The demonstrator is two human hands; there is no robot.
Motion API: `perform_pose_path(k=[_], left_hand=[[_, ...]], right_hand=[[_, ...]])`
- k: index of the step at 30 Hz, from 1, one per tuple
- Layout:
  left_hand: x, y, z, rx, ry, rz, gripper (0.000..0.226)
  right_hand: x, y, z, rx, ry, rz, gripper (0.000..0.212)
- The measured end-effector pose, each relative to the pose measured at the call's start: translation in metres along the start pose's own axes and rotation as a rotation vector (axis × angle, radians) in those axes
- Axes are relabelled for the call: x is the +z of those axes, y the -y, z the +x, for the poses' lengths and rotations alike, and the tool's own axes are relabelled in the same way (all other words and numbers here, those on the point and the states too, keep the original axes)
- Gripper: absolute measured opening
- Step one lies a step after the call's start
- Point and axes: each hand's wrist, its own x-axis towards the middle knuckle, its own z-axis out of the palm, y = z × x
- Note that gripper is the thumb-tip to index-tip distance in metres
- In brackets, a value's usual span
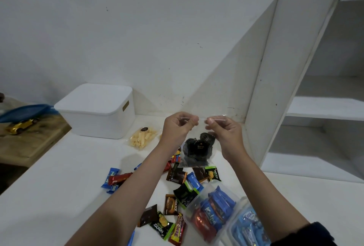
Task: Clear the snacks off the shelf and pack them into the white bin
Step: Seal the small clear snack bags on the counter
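Note:
A clear zip bag of black round snacks (198,150) hangs above the white counter. My left hand (178,127) and my right hand (222,130) each pinch its top zip edge, one at each end. The white bin (96,110) stands at the back left with its lid on. A clear bag of pale yellow stick snacks (142,138) lies next to the bin. Several small wrapped snacks (177,174) lie scattered on the counter below my arms. Two clear bags packed with blue and red wrapped snacks (213,217) lie at the front right.
A white shelf unit (325,106) with bare boards stands at the right. At the left, a wooden board (29,143) holds a gold toy car (20,125) and a blue tray (25,110). A white wall rises behind the counter (69,176).

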Motion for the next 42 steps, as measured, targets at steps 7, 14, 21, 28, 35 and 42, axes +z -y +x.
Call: perform_pose_path(k=[7, 14, 21, 28, 35, 42], left_hand=[[0.001, 0.001, -0.003, 0.079, -0.057, 0.083, 0.021], [-0.004, 0.001, -0.007, -0.001, -0.076, 0.045, 0.018], [-0.012, 0.003, -0.01, -0.057, 0.03, 0.055, 0.014], [-0.024, 0.006, -0.007, -0.056, 0.044, 0.033, 0.013], [-0.048, 0.014, -0.001, -0.075, 0.039, -0.002, 0.011], [-0.06, 0.023, 0.011, -0.021, 0.017, 0.03, 0.017]], right_hand=[[0.003, -0.004, -0.001, -0.01, 0.027, 0.033, 0.012], [-0.002, -0.001, 0.003, 0.136, 0.15, 0.068, 0.008], [0.0, 0.004, 0.008, 0.134, 0.283, -0.097, 0.005], [0.015, -0.003, 0.013, 0.065, 0.262, -0.097, 0.017], [0.03, -0.013, 0.015, 0.09, 0.226, -0.062, 0.015], [0.039, -0.022, 0.017, 0.127, 0.187, -0.061, 0.005]])
